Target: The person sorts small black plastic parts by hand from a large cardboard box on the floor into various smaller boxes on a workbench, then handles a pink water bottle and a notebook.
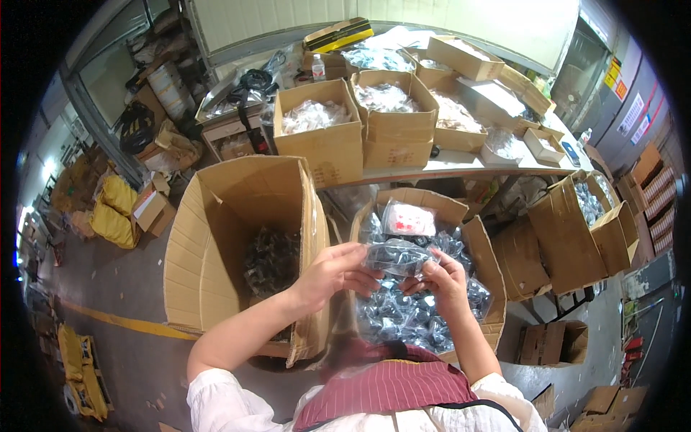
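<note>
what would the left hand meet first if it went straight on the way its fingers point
The left hand would first meet the clear bag it holds, then probably the right hand, though depth is unclear.

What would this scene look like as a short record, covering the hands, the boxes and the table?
Left hand: gripping one end of the clear bag
Right hand: pinching the other end
Bag contents: something dark, details unclear
Box beneath the hands: many bagged dark items, with a white-and-red packet on top toward the far side
Box to the left: larger, dark bagged goods low inside
Table behind: several open cardboard boxes
</note>
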A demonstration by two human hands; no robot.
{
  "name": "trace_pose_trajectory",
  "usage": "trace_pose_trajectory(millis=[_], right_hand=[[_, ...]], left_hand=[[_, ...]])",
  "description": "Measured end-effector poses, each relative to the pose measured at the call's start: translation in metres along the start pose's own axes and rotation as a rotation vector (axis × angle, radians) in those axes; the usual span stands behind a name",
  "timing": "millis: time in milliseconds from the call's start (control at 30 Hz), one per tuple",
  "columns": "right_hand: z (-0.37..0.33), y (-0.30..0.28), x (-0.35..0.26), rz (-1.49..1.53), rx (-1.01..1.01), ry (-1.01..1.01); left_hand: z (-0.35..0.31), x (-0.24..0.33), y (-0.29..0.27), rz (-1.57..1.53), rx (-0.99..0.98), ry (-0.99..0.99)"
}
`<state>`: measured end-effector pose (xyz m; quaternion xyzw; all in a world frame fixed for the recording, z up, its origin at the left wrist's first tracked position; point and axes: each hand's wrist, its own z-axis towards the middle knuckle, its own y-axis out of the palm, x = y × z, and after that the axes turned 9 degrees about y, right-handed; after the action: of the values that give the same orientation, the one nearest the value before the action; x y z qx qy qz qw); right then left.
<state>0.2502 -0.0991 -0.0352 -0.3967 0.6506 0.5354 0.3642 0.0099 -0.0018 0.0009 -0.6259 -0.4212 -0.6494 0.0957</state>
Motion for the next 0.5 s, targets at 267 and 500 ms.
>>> trace_pose_trajectory(millis=[267, 500], right_hand=[[-0.001, -0.008, 0.005, -0.017, -0.096, -0.028], [-0.008, 0.003, -0.002, -0.006, -0.069, -0.073]], left_hand=[[-0.003, 0.004, 0.006, 0.068, -0.048, 0.062], [-0.001, 0.000, 0.003, 0.045, -0.016, 0.060]])
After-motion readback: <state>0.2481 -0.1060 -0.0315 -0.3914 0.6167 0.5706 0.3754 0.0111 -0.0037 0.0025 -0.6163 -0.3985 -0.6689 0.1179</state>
